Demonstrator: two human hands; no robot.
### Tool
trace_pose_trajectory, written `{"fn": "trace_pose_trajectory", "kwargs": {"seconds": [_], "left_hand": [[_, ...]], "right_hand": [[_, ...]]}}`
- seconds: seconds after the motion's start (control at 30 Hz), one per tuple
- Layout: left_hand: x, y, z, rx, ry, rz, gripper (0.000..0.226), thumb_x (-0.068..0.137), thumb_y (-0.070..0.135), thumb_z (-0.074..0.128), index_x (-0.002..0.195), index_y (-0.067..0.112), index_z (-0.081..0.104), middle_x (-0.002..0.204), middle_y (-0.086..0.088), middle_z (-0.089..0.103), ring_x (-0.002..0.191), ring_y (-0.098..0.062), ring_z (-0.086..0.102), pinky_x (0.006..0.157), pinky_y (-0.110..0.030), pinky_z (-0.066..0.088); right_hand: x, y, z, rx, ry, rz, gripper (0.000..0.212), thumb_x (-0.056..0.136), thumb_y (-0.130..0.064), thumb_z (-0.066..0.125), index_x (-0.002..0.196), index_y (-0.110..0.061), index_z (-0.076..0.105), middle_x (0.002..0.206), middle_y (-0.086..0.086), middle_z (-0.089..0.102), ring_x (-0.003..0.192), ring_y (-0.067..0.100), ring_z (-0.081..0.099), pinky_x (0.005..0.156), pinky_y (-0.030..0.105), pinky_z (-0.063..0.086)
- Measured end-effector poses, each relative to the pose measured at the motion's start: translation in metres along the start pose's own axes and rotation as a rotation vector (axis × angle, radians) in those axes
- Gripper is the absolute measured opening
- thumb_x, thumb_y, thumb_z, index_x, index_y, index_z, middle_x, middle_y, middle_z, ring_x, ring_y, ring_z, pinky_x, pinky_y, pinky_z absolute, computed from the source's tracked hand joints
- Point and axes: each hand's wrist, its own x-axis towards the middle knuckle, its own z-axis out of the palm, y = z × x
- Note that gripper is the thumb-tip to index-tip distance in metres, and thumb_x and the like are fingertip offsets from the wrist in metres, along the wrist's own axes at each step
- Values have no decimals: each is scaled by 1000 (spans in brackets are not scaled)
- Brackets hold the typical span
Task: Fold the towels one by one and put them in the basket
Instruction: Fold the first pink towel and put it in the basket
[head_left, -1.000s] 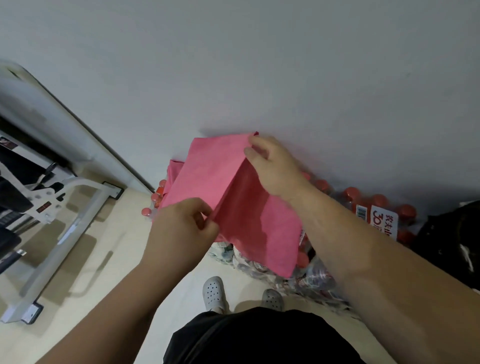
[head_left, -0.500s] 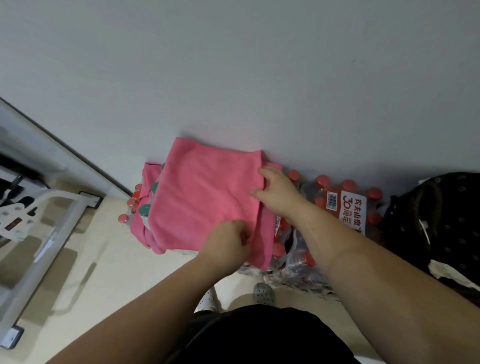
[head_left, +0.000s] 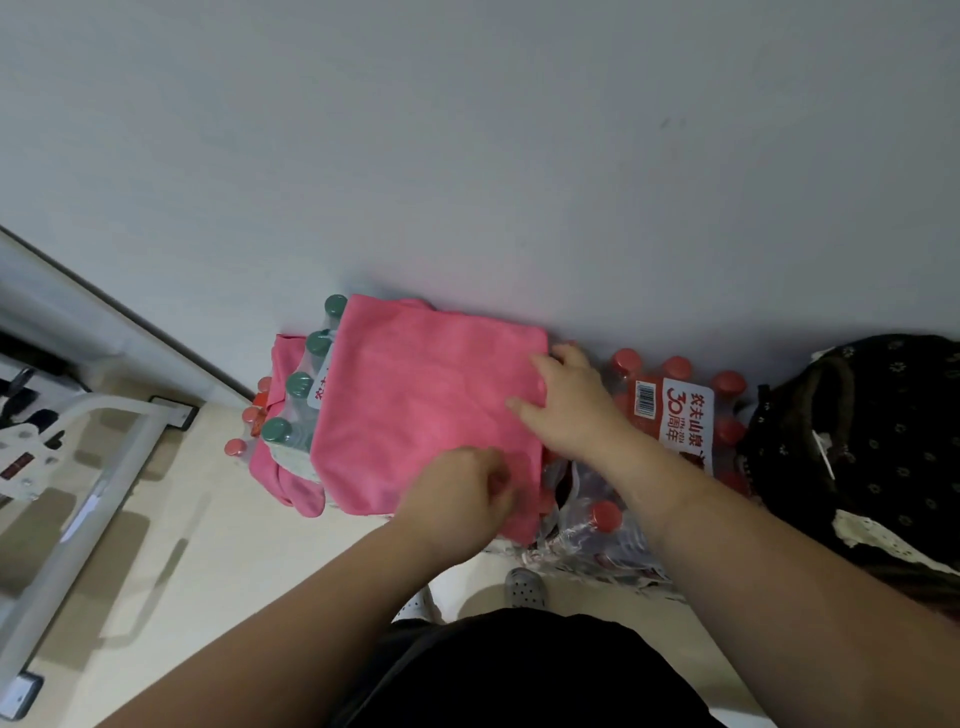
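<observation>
A pink towel (head_left: 415, 405) lies folded flat on top of shrink-wrapped bottle packs against the wall. My left hand (head_left: 457, 499) pinches its near right corner with curled fingers. My right hand (head_left: 566, 405) grips the far right edge, thumb on top of the cloth. A second pink towel (head_left: 283, 467) lies crumpled under and to the left of it, partly hidden. No basket is in view.
Green-capped bottles (head_left: 298, 387) stick out left of the towel; a pack of red-capped bottles (head_left: 675, 410) stands to the right. A black patterned bag (head_left: 878, 447) sits at far right. A white metal frame (head_left: 88, 467) stands on the beige floor at left. My shoes (head_left: 524, 587) are below.
The towel, held up in the air a second ago, has been laid flat on the bottle packs. Both hands came down with it and stay on its right edge.
</observation>
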Motion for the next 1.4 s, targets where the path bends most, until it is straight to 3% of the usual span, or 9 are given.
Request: {"fn": "trace_pose_trajectory", "kwargs": {"seconds": [0.17,0.33,0.53,0.73,0.83,0.97,1.1,1.27,1.4], "left_hand": [[9,-39,6,385,267,115,35,85,40,50,112,22,63,116,-4,60,105,-32,55,87,-44,49],[3,-72,5,454,33,88,71,94,62,30,153,22,31,164,-6,19,147,-30,27,118,-55,21],[-26,-99,6,493,50,292,67,93,56,42,146,15,43,153,-19,38,129,-32,53,115,-47,30],[-21,-115,-28,431,181,449,49,89,51,54,129,22,54,125,-4,62,109,-30,58,100,-43,45],[3,-129,-54,438,280,361,54,85,49,50,129,18,50,128,-11,57,118,-37,52,101,-51,41],[47,-144,-87,473,206,179,63,83,45,40,139,16,47,147,-14,44,133,-38,41,109,-57,33],[88,-152,-106,470,35,132,66,90,38,48,151,24,27,162,-5,20,145,-32,24,116,-55,23],[116,-141,-122,498,-80,119,77,82,44,58,150,23,31,148,-6,41,136,-32,35,113,-50,31],[124,-138,-123,508,27,146,39,88,38,54,122,20,59,117,-7,56,114,-31,49,98,-46,40]], "right_hand": [[-4,-15,24,-309,58,-166,71,96,-57,42,156,-22,25,166,8,5,151,31,6,120,50,13],[6,-23,50,-393,-132,-159,80,97,-67,19,159,-20,-2,166,0,-17,151,24,-21,119,57,-13],[-24,-19,74,-468,-76,-156,83,94,-72,10,158,-24,-9,165,-3,-21,149,22,-26,119,56,-15],[-55,-23,88,-469,-76,-99,85,90,-76,1,157,-26,-15,163,-6,-24,148,19,-28,120,51,-14],[-69,-27,93,-432,-8,-102,86,88,-75,-3,158,-25,-3,165,-6,-11,152,19,-15,122,52,-8],[-84,-31,94,-384,92,-73,72,97,-67,20,156,-26,28,164,-9,19,152,18,14,123,53,7],[-57,-39,75,-312,247,-43,52,95,-47,36,131,-20,62,134,-2,60,122,23,53,110,46,38],[8,-36,40,-369,305,148,40,92,-18,52,131,-12,60,130,14,56,118,37,52,100,46,45],[31,-28,29,-386,210,235,35,97,-21,48,130,-16,57,130,10,51,123,32,46,99,42,40]]}}
